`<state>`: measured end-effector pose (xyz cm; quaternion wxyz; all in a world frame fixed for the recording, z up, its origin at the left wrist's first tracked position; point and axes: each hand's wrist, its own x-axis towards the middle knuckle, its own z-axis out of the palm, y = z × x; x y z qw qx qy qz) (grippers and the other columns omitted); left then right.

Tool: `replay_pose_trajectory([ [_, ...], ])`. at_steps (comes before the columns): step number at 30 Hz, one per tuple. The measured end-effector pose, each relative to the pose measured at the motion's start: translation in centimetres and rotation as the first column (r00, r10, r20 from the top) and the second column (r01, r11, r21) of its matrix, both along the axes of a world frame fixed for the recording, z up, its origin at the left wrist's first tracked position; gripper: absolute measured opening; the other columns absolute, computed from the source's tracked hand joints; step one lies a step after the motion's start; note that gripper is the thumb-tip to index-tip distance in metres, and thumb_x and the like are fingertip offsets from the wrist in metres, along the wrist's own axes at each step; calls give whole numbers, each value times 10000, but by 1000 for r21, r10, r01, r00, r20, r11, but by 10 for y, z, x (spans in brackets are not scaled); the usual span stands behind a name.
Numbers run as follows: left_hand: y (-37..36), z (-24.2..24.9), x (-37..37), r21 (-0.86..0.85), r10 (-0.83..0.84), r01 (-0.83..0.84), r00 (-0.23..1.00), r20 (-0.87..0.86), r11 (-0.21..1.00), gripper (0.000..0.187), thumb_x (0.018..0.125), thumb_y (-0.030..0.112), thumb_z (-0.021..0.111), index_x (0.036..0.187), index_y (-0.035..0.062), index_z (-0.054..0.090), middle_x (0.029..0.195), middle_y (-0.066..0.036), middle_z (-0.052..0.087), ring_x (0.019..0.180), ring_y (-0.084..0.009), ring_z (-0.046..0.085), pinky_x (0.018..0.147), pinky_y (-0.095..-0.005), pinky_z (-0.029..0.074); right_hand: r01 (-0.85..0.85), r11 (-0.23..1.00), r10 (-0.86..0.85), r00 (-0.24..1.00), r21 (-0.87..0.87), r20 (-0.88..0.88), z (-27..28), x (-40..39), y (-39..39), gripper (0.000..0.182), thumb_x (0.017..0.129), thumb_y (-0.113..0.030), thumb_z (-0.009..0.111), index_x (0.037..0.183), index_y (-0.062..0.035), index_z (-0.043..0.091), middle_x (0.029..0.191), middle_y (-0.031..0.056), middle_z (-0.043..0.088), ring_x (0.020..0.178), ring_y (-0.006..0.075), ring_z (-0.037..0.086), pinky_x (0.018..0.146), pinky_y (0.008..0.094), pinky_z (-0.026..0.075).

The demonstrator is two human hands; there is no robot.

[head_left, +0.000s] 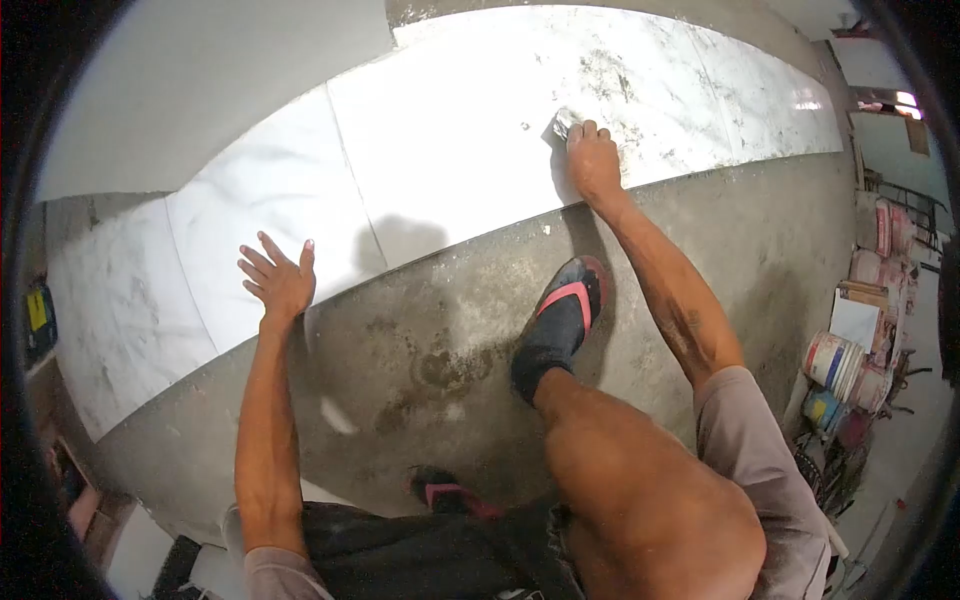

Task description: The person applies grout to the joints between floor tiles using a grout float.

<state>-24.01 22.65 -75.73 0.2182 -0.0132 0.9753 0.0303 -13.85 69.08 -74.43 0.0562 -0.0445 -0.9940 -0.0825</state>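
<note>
My right hand [594,160] is closed around a small crumpled whitish-grey wad [564,123], whose exact kind I cannot tell. It is over the white marble-look tiles [440,140], beside a patch of dark grey smudges [605,75]. My left hand [278,278] has its fingers spread, at the front edge of the tiles on the left, and holds nothing. Thin joint lines run between the tiles, and more grey marks show toward the right end.
Grey concrete [440,370] lies in front of the tiles, with my sandalled foot [568,310] on it. Along the right stand a white bucket [832,362], a blue container [822,408] and stacked bags. A pale wall [230,90] rises behind the tiles.
</note>
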Motion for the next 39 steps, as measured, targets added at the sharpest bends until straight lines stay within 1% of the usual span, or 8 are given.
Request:
replay_pose_trajectory([
  [6, 6, 1, -5, -11, 19, -19, 1000, 14, 1000, 1004, 920, 676, 381, 1528, 6, -55, 1528, -371, -134, 1417, -545, -129, 1117, -657, -9, -539, 829, 535, 842, -151, -68, 21, 32, -74, 147, 795, -84, 559, 817, 60, 543, 785, 193, 544, 681, 299, 557, 580, 442, 488],
  [10, 1, -4, -3, -24, 20, -19, 1000, 20, 1000, 1013, 916, 678, 395, 1528, 9, -55, 1527, -373, -130, 1414, -552, -122, 1114, -663, -2, 76, 987, -73, 997, -138, 29, -3, -48, 14, 213, 845, -127, 548, 970, 45, 539, 786, 187, 575, 662, 335, 551, 580, 456, 470],
  [14, 5, 4, -8, -14, 27, -27, 999, 28, 1000, 1018, 913, 678, 409, 1528, 9, -49, 1526, -378, -122, 1413, -554, -121, 1112, -667, 8, -18, 989, 42, 986, -150, 162, 6, -41, 19, 214, 835, -142, 598, 990, -1, 556, 999, 196, 568, 874, 352, 561, 758, 458, 471],
  [16, 3, -3, -8, -24, 14, -14, 1000, -22, 1000, 1011, 915, 672, 425, 1529, 6, -24, 1526, -382, -93, 1412, -563, -92, 1107, -675, 31, -402, 893, 398, 915, -199, -64, 4, 5, -24, 200, 843, -132, 557, 948, 39, 549, 809, 206, 543, 755, 370, 551, 682, 484, 477],
  [19, 0, -7, -3, -56, -25, 22, 998, -60, 998, 996, 921, 671, 423, 1531, 7, 0, 1534, -373, -60, 1414, -566, -51, 1104, -678, 75, -463, 865, 441, 885, -196, -146, 6, -12, -16, 168, 841, -100, 532, 931, 43, 534, 760, 195, 528, 724, 358, 543, 662, 491, 469],
  [22, 1, -7, -2, -81, -21, 16, 998, -55, 997, 1006, 919, 681, 416, 1531, 6, -11, 1538, -367, -60, 1418, -560, -44, 1110, -667, 90, -83, 995, 86, 995, -54, 54, 6, -94, 46, 250, 814, -163, 608, 989, 2, 539, 888, 175, 578, 781, 326, 555, 662, 473, 455],
  [31, 125, 47, 5, 80, 125, -141, 975, 182, 987, 1057, 844, 722, 509, 1552, 76, 63, 1562, -325, -47, 1406, -583, 36, 1085, -672, 222, -620, 775, 629, 774, -122, 64, 14, -41, 4, 280, 826, -78, 569, 1053, 84, 578, 823, 181, 563, 791, 305, 557, 780, 449, 487],
  [39, 141, 49, 9, 42, 61, -71, 974, 216, 997, 1127, 805, 723, 567, 1548, 56, 44, 1551, -339, -64, 1372, -640, 2, 1080, -615, 309, -359, 933, 360, 932, 16, -34, -3, -213, 108, 207, 795, -74, 559, 971, 35, 562, 910, 197, 581, 743, 313, 583, 604, 450, 464],
])
